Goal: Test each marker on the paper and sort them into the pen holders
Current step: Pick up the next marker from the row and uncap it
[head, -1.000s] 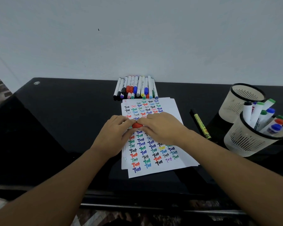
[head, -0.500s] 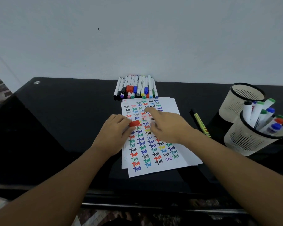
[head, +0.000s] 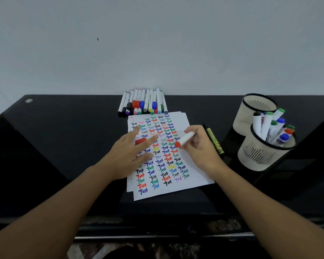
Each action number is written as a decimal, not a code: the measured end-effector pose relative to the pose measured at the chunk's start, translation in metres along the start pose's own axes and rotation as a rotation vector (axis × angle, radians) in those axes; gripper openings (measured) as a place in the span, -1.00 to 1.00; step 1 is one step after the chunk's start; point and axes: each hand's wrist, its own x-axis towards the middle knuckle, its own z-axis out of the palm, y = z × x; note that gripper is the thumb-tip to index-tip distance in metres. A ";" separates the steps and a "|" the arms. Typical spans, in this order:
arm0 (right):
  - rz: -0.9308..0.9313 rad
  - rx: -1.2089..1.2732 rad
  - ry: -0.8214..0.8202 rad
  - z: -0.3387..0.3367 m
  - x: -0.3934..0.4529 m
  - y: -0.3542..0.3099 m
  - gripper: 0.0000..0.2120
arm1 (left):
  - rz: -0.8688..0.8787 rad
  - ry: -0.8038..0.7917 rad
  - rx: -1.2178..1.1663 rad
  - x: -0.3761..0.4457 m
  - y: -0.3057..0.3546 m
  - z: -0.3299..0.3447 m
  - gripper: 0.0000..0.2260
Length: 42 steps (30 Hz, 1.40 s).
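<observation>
Cap now off, right hand (head: 200,144) grips the marker (head: 185,139); left hand (head: 131,154) lies flat on paper (head: 193,165).

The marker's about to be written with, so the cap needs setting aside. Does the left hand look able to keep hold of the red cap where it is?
Probably yes: the left hand lies spread on the paper, the red cap tucked between its fingers, nothing crowding it.

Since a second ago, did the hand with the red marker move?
Yes. The right hand with the red marker moved right across the paper, toward the pen holders.
</observation>
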 end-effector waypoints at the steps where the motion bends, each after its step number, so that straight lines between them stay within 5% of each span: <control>1: -0.014 0.006 0.027 0.002 -0.002 0.000 -0.81 | 0.003 -0.006 0.020 0.001 0.000 0.002 -0.51; 3: -0.045 0.011 0.048 0.006 -0.006 -0.004 -0.94 | -0.004 -0.003 0.081 0.003 -0.001 0.010 -0.50; 6: -0.041 -0.057 0.071 0.007 -0.010 -0.005 -0.75 | -0.029 0.035 0.089 0.002 -0.003 0.018 -0.44; 12: -0.068 -0.233 0.206 0.000 -0.008 0.002 -0.89 | -0.055 0.062 0.088 0.002 -0.004 0.018 -0.38; 17: 0.042 -0.274 0.183 0.000 -0.011 0.002 -0.70 | -0.059 0.066 0.082 0.002 -0.004 0.018 -0.35; 22: 0.013 -0.289 0.180 0.001 -0.008 0.007 -0.88 | -0.064 0.062 0.079 0.002 -0.003 0.018 -0.35; 42: 0.073 -0.379 0.139 0.002 -0.008 0.001 -0.81 | -0.065 0.078 0.060 0.002 -0.004 0.019 -0.31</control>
